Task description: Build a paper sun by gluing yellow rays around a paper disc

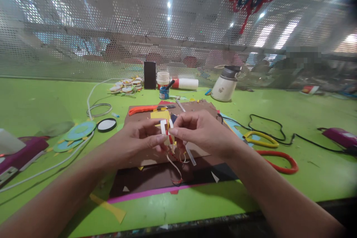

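A small round white craft piece with red and yellow parts (163, 128) is held upright between both hands, above brown boards. My left hand (132, 139) pinches its left side between thumb and fingers. On the other side, my right hand (205, 132) has its thumb and fingertips closed on the piece, hiding part of it. A thin pale strip or cord (176, 167) hangs below the fingers. Beneath both hands lies the brown board (136, 158), with an orange-handled cutter (145, 109) and a yellow paper piece (157, 115) behind them. A translucent stick (191, 155) slants past my right hand.
Several similar white pieces (126, 86) sit at the back left. A dark upright phone-like slab (150, 75), small jars (164, 92) and a white bottle (222, 87) stand behind. Yellow (266, 141) and red (291, 163) tool handles lie right, near a black cable (267, 119). Blue discs (80, 131) lie left.
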Demonstrator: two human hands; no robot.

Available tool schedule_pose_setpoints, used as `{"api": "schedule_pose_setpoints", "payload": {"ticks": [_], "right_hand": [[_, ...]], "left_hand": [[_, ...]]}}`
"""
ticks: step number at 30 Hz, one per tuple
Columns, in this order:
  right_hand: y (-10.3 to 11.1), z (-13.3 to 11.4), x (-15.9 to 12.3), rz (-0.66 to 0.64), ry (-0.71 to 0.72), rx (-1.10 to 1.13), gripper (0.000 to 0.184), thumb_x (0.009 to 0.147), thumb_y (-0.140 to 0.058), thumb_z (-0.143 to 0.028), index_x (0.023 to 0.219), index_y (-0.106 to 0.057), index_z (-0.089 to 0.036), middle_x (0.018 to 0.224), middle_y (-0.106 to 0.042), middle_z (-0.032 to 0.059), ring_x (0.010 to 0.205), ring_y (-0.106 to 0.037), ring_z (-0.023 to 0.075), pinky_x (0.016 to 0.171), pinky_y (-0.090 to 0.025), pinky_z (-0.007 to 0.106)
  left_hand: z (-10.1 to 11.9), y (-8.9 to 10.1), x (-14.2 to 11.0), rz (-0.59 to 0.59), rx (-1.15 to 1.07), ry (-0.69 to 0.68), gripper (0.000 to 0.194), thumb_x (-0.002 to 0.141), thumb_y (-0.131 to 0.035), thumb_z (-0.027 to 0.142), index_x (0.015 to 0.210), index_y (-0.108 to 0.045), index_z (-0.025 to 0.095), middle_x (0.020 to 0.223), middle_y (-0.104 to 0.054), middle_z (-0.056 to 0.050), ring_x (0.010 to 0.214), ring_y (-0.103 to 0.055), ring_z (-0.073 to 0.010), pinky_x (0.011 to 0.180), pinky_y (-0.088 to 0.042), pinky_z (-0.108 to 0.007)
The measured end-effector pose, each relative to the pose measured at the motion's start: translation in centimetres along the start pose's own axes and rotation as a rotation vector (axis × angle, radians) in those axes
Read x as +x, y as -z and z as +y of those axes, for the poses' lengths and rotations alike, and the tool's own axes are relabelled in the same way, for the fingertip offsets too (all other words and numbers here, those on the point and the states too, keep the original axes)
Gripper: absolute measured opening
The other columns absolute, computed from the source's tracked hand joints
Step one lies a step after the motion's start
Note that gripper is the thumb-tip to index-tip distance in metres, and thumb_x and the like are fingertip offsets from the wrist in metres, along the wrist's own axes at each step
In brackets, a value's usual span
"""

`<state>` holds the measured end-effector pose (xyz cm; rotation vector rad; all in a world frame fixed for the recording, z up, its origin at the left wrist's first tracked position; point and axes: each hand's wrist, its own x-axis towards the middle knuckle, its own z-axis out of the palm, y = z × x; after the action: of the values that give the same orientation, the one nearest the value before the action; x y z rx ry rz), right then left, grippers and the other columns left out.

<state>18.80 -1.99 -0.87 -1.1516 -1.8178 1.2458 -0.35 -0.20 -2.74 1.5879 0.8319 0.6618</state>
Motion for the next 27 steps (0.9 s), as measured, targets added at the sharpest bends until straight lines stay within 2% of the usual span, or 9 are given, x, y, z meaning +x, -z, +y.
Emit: {"api": "schedule_pose_setpoints", "payload": {"ticks": [3, 12, 16, 20, 24, 27], "right_hand": [[-0.03, 0.05, 0.04, -0.019, 0.005, 0.020, 0.012, 0.083, -0.057, -0.016, 0.071, -0.059, -0.014, 0.057, -0.061, -0.0004, 0.051, -0.059, 0.0102, 0.052, -0.048, 0.023], [-0.36, 0.12, 0.12, 0.053, -0.026, 0.008, 0.015, 0.082, -0.058, -0.015, 0.067, -0.057, -0.015, 0.055, -0.060, -0.0007, 0.051, -0.061, 0.0126, 0.051, -0.048, 0.025], [-0.41, 0.27, 0.10, 0.064, -0.010, -0.008, 0.015, 0.081, -0.057, -0.013, 0.066, -0.056, -0.015, 0.054, -0.060, -0.0015, 0.049, -0.060, 0.0107, 0.051, -0.048, 0.023], [-0.51, 0.17, 0.02, 0.038, -0.015, 0.022, 0.016, 0.082, -0.056, -0.012, 0.066, -0.056, -0.016, 0.051, -0.059, -0.0024, 0.047, -0.059, 0.0096, 0.051, -0.048, 0.023], [-0.38, -0.01, -0.05, 0.016, -0.009, 0.033, 0.016, 0.083, -0.057, -0.014, 0.067, -0.056, -0.015, 0.053, -0.060, -0.0020, 0.048, -0.059, 0.0095, 0.051, -0.048, 0.022], [-0.23, 0.01, -0.05, -0.009, -0.008, 0.042, 0.016, 0.083, -0.057, -0.015, 0.067, -0.057, -0.015, 0.055, -0.060, -0.0018, 0.049, -0.059, 0.0094, 0.051, -0.048, 0.022]], "left_hand": [[-0.08, -0.01, -0.02, -0.007, -0.010, 0.006, 0.029, 0.077, -0.067, 0.035, 0.098, -0.066, 0.015, 0.082, -0.067, -0.005, 0.076, -0.062, -0.0172, 0.069, -0.050, -0.029], [-0.38, 0.10, 0.13, 0.017, 0.051, -0.008, 0.039, 0.079, -0.065, 0.037, 0.109, -0.061, 0.013, 0.078, -0.066, -0.005, 0.084, -0.063, -0.0213, 0.076, -0.050, -0.034], [-0.34, 0.09, 0.10, 0.005, 0.031, -0.009, 0.034, 0.079, -0.065, 0.035, 0.105, -0.062, 0.014, 0.079, -0.067, -0.005, 0.085, -0.064, -0.0215, 0.076, -0.051, -0.034], [-0.04, -0.03, -0.03, -0.015, -0.018, -0.005, 0.029, 0.079, -0.066, 0.032, 0.102, -0.064, 0.015, 0.085, -0.069, -0.005, 0.081, -0.064, -0.0184, 0.073, -0.052, -0.030], [0.01, 0.08, -0.10, -0.031, -0.035, -0.008, 0.022, 0.081, -0.065, 0.031, 0.097, -0.067, 0.016, 0.082, -0.069, -0.004, 0.079, -0.065, -0.0165, 0.071, -0.052, -0.026], [-0.26, 0.23, -0.15, -0.019, -0.057, 0.007, 0.022, 0.083, -0.063, 0.032, 0.099, -0.067, 0.017, 0.086, -0.070, -0.004, 0.082, -0.065, -0.0160, 0.073, -0.052, -0.026]]}}
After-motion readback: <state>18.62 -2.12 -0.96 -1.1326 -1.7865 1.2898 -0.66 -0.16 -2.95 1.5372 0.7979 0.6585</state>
